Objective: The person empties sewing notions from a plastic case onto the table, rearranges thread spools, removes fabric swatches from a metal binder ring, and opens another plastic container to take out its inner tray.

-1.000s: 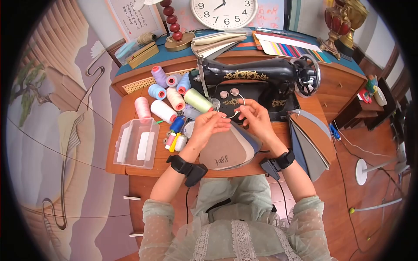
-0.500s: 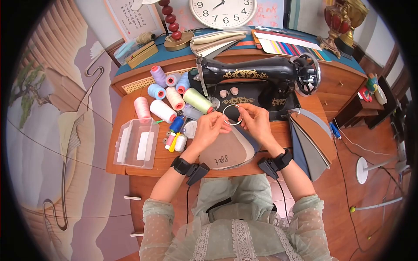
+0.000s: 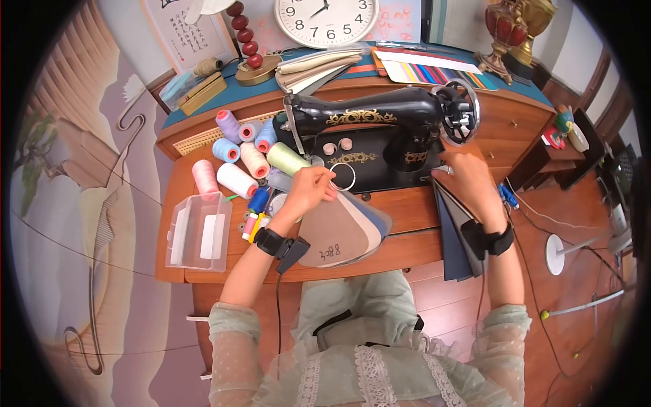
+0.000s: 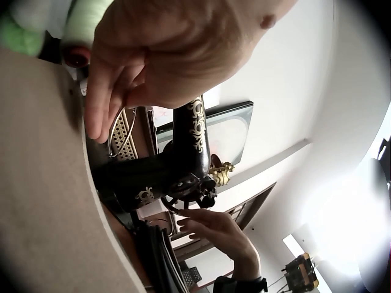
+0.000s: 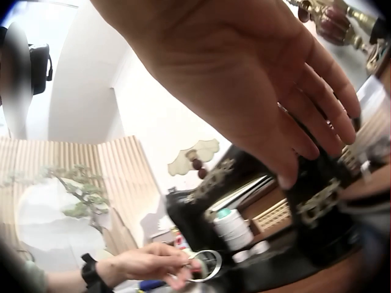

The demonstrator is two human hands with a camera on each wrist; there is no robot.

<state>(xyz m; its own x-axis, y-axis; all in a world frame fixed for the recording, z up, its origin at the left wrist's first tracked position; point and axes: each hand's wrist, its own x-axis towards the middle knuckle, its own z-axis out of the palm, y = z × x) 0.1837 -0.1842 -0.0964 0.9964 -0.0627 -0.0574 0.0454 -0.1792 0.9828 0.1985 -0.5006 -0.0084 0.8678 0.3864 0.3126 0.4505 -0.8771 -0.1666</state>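
Note:
My left hand [image 3: 310, 191] pinches a thin silvery binder ring [image 3: 354, 178] at its left side, as the right wrist view also shows. Just below that hand lies a fan of tan, cream and blue sample swatches [image 3: 339, 230], with a handwritten number on the top one. My right hand [image 3: 471, 183] is over a second stack of dark swatches [image 3: 453, 234] at the table's right edge. Its fingers are loosely extended, and nothing shows between them in the right wrist view. The hand covers the upper part of that stack.
A black sewing machine [image 3: 380, 108] stands behind the hands, with two small pink rolls [image 3: 338, 146] on its bed. Several thread cones [image 3: 237, 180] and a clear plastic box [image 3: 196, 234] are on the left. A clock [image 3: 325, 20] stands at the back.
The right hand has let go of the ring and moved right to the dark swatches, whose fan has closed up. The left hand keeps the ring. The head view has shifted slightly.

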